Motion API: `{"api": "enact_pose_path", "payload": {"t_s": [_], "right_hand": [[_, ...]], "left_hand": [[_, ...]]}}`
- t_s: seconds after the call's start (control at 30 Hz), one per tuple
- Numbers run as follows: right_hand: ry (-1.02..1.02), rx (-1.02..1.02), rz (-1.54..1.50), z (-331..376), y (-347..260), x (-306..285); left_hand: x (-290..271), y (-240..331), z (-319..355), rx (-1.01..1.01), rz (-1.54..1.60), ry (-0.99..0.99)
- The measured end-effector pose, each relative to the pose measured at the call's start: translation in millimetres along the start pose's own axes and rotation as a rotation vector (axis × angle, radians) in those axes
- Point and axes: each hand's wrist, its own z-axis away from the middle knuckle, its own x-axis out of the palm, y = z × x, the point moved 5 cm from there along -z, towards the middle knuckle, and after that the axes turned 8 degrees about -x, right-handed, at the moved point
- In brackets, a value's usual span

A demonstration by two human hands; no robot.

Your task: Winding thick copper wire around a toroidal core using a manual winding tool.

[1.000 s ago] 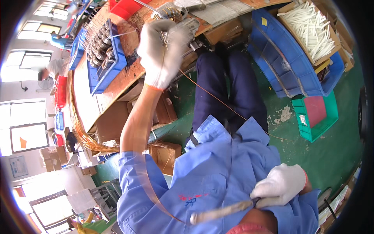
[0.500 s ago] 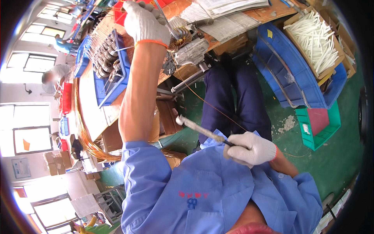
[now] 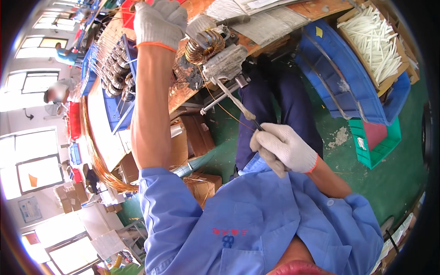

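Copper wire lies in a long bundle at nine o'clock, with a blue tray of wound coils at ten. At eleven, the gloved left hand is raised with its fingers bent; whether they grip anything cannot be told. Near it, at twelve, a copper-wound ring coil sits against a grey block. A pale-shafted, dark-handled tool points toward eleven from the gloved right hand, whose fingers close around its handle at three. Cardboard box with white tubes: two o'clock.
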Motion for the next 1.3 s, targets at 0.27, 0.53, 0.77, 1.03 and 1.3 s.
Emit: {"api": "enact_pose_path", "payload": {"t_s": [0.27,0.53,0.77,1.03,1.3], "right_hand": [[0.142,-0.09,-0.458,-82,-12,35],[0.031,-0.057,-0.231,-91,-46,-8],[0.005,-0.143,-0.412,-75,-31,6],[0.048,-0.163,-0.519,-108,-36,19],[0.108,-0.186,-0.565,-128,-40,35]], "left_hand": [[-52,-35,-79,-0.079,0.11,-0.028],[-39,-46,-74,-0.118,-0.209,-0.009],[-43,-44,-46,0.03,-0.2,0.186],[-30,-6,-33,0.375,-0.125,0.275],[-39,-26,-70,0.601,-0.515,0.463]]}}
